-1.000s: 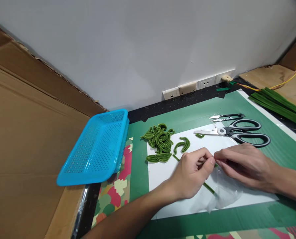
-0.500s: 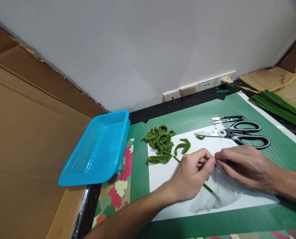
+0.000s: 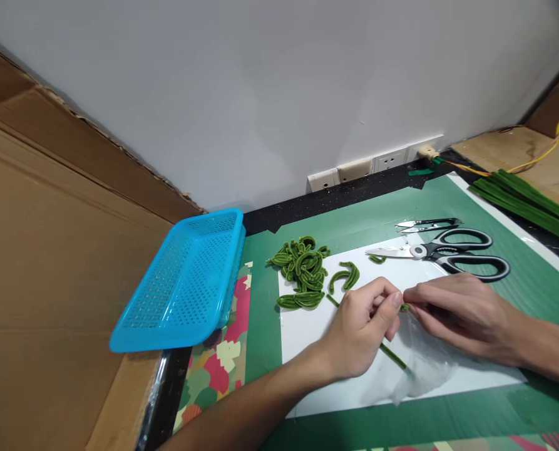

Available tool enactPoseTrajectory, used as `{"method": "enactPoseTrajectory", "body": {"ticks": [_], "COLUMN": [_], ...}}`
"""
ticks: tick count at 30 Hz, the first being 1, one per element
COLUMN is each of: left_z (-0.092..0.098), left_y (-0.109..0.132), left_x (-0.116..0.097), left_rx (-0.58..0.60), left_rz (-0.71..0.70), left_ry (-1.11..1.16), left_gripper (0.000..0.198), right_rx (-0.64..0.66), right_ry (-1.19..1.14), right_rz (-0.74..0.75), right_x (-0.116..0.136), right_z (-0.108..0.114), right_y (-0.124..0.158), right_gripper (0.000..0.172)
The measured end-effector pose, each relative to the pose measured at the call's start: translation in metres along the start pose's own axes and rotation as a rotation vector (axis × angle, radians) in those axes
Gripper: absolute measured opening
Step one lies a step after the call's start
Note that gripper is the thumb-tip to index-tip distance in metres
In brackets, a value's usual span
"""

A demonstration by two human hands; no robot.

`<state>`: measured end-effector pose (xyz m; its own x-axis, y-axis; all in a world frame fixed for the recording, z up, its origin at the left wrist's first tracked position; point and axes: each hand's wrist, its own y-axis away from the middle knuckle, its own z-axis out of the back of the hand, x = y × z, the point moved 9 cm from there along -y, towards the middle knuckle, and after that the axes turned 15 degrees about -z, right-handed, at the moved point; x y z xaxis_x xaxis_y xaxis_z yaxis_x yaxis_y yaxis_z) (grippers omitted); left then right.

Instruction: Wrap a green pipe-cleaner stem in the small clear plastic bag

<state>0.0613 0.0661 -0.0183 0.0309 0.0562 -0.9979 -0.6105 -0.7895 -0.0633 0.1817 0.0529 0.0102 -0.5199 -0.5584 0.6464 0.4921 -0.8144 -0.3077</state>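
My left hand and my right hand meet fingertip to fingertip over the white sheet. Both pinch a short green pipe cleaner, of which only a small bit shows between them. A longer straight pipe cleaner passes under my left hand. Below my right hand lies a crumpled clear plastic bag. Left of my hands are two or so curved pipe cleaner pieces and a heap of bent pipe cleaner loops.
Black-handled scissors lie beyond my right hand, with small thread snips behind them. A blue plastic basket stands at the left by a cardboard wall. Long green pipe cleaners lie far right, near sockets and wires.
My fingertips have shifted slightly, and a little more of the green piece shows between them. The plastic bag has moved a bit. The other things lie as before.
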Motion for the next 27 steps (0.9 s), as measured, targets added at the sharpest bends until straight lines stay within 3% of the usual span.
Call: {"method": "enactPoseTrajectory", "body": {"ticks": [27], "left_z": [0.0000], "left_y": [0.0003], "left_x": [0.0001], "left_rx": [0.007], "left_rz": [0.011], "left_ry": [0.013], "left_gripper": [0.030], "right_rx": [0.028], "right_ry": [0.011], "right_rz": [0.006], "right_x": [0.0018], "right_z": [-0.0012], "right_y": [0.0012], "right_gripper": [0.013]}}
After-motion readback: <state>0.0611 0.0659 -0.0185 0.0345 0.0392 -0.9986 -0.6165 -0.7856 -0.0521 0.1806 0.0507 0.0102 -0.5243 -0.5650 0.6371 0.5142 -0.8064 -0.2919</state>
